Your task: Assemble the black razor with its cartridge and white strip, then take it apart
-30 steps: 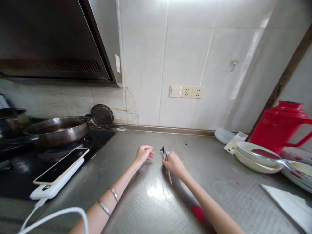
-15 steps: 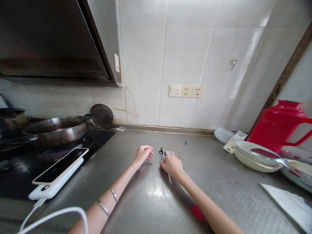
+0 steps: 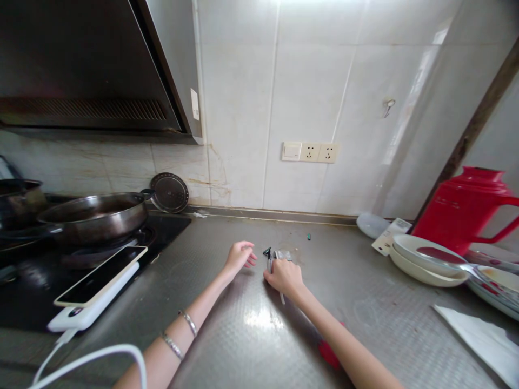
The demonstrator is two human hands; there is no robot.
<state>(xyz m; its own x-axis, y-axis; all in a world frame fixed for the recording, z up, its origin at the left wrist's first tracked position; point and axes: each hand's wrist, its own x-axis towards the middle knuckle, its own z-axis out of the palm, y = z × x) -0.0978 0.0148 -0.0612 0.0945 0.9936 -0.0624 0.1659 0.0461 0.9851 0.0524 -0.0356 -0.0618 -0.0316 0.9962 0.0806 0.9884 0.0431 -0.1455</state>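
My right hand (image 3: 285,276) is closed, its fingers wrapped round a slim thing with a small dark green head (image 3: 266,252) that pokes out beyond the thumb side. What kind of thing it is, I cannot make out. A thin whitish end (image 3: 283,298) shows below the same hand. Just past the knuckles lies a small clear, silvery piece (image 3: 283,255), partly hidden by the fingers. To the left, my left hand (image 3: 240,256) hovers over the steel counter (image 3: 227,335), fingers loosely bent and apart, holding nothing.
A red object (image 3: 328,354) lies partly under my right forearm. A tiny green piece (image 3: 308,236) sits farther back. Left are a pan (image 3: 95,219), a phone (image 3: 101,275) and a white cable (image 3: 101,351). Right are stacked plates (image 3: 425,275), a red thermos (image 3: 462,210) and a white sheet (image 3: 478,340).
My right hand has shifted very slightly left and toward me, and the dark green head has tilted a little. My left hand has hardly moved.
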